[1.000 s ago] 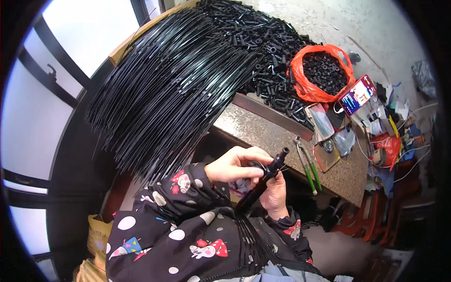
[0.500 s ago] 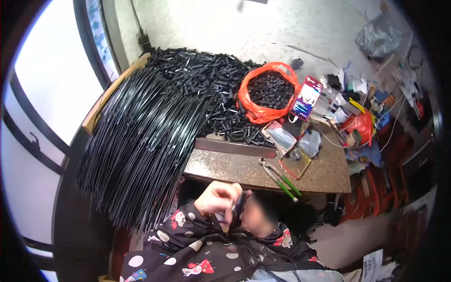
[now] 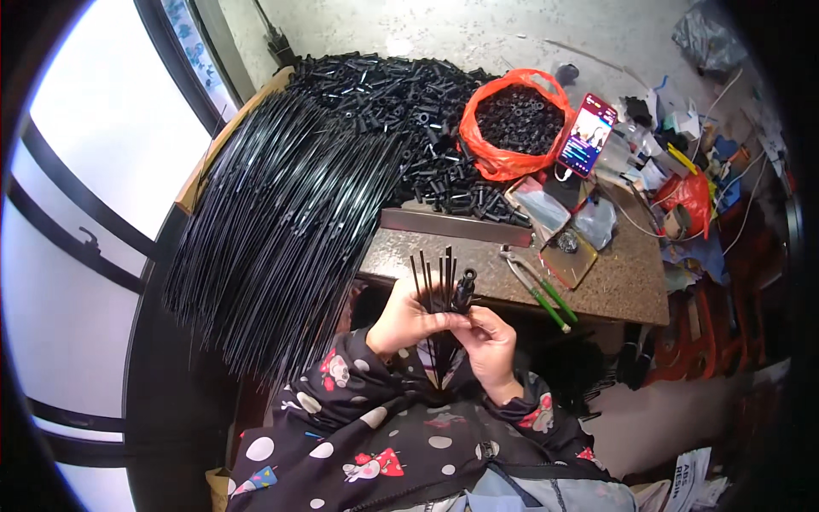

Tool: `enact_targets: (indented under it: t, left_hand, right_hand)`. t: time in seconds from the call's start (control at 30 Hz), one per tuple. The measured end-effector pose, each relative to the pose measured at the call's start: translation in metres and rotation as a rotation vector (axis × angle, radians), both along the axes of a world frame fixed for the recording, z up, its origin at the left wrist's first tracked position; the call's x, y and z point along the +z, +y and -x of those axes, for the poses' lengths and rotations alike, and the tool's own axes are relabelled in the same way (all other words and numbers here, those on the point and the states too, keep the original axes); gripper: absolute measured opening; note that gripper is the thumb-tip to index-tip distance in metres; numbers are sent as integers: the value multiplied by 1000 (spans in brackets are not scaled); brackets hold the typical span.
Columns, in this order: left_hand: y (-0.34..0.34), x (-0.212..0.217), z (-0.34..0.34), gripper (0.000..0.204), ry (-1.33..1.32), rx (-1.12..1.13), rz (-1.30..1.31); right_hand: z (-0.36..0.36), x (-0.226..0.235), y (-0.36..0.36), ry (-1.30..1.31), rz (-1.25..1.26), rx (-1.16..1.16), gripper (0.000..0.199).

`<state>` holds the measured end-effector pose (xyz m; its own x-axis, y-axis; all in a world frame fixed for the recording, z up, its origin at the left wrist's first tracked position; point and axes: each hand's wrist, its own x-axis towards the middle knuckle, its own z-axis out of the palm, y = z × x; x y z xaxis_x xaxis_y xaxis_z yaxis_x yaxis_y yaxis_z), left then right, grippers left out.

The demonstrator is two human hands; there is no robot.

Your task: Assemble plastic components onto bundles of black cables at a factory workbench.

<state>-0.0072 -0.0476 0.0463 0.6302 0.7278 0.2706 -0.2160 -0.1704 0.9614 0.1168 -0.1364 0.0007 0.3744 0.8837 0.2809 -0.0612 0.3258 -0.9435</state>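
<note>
Several thin black rods [image 3: 437,286] stand upright in my left hand [image 3: 404,317], which is closed around them, their lower ends running down toward my jacket. Beside their upper ends is a short black tubular piece [image 3: 463,290] with a round open top. My right hand [image 3: 493,346] is closed, its thumb and fingers pinched at the lower end of this piece, touching my left thumb. Both hands are just in front of the table's near edge. A large sheaf of long black rods [image 3: 281,230] spreads over the table's left side.
A heap of black tubular pieces [image 3: 384,94] lies behind a metal strip [image 3: 452,226]. A red plastic bag [image 3: 488,162] holds black rings. Right of it are a lit phone [image 3: 589,135], green-handled pliers [image 3: 537,290] and a clear yellowish case [image 3: 573,263]. Clutter fills the far right.
The view has shifted, so the table sits higher and further right. My hands, raised and partly blurred before, now show plainly with the rods and the tubular piece between them.
</note>
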Motion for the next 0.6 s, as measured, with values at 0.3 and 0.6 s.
enact_targets:
  t: [0.3,0.6]
  left_hand:
    - [25,1,13,27,-120,-656,-51]
    - [-2,-23,-5,53,212,31,-350]
  right_hand:
    - [-26,7,6,278,190,635,31]
    - [-9,11,14,99,184,59,32]
